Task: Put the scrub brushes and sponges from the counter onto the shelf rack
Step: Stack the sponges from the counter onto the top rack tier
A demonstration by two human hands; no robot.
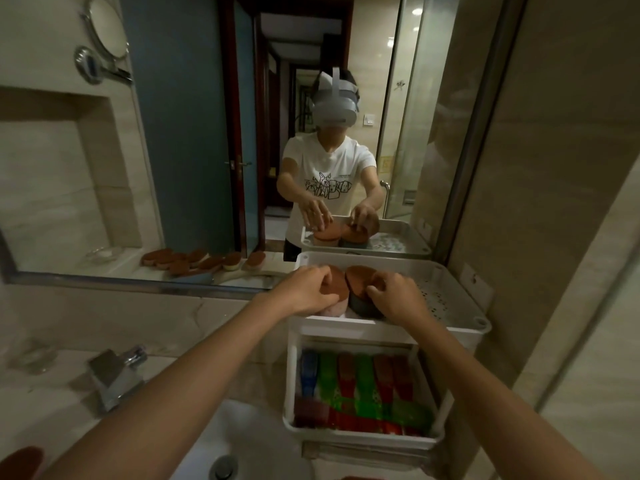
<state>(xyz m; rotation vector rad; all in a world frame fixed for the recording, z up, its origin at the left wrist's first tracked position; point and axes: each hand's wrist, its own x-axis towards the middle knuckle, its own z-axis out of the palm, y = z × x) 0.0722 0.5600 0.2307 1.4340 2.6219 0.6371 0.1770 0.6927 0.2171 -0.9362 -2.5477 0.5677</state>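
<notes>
A white shelf rack (460, 327) stands on the counter at the right, against the mirror. In its top tray lie two brown-topped scrub sponges side by side. My left hand (304, 289) grips the left sponge (337, 284), which has a pale body. My right hand (398, 296) holds the right sponge (360, 282), which has a dark grey body. Both sponges rest on the tray's left half. The lower shelf (363, 434) is packed with several red, green and blue sponges standing on edge.
A chrome faucet (116, 375) and white sink basin (249, 441) sit below my left arm. The mirror (207, 133) shows several more brown brushes on the counter at the left. A brown object (20, 462) shows at the bottom left corner. The right wall is close.
</notes>
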